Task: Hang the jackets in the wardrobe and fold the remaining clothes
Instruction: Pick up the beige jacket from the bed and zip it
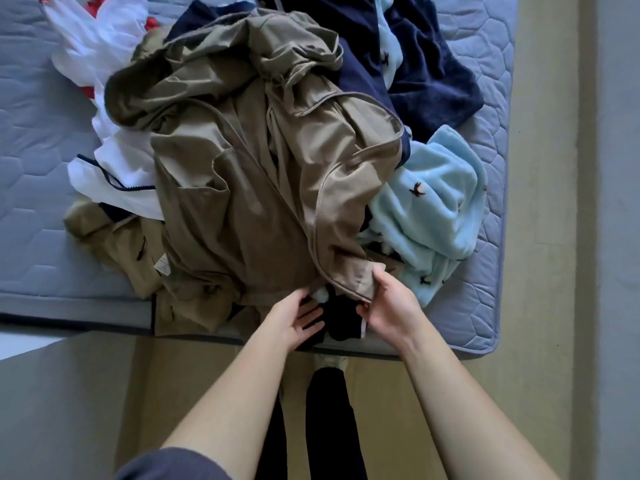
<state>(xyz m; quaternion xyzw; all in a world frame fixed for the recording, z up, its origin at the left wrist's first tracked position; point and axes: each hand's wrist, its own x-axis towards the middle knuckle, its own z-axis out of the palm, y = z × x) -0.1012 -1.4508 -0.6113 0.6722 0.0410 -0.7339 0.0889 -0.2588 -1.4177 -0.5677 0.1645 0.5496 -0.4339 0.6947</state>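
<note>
Beige floor point(543, 237) nearest, person standing at the edge of a grey-blue quilted mattress point(34, 133). Right hand point(388, 306) pinches the hem corner of the khaki zip-up jacket point(242, 185), likely to find the zipper edge and lift it free for hanging. Left hand point(294, 320) holds nothing, fingers spread beside a black garment point(341, 317) under that hem. Jacket lies crumpled on top of the pile. Farther: pale blue fleece with bird print point(440, 202), navy fleece point(426, 64), white garment point(93, 46), all unfolded.
</note>
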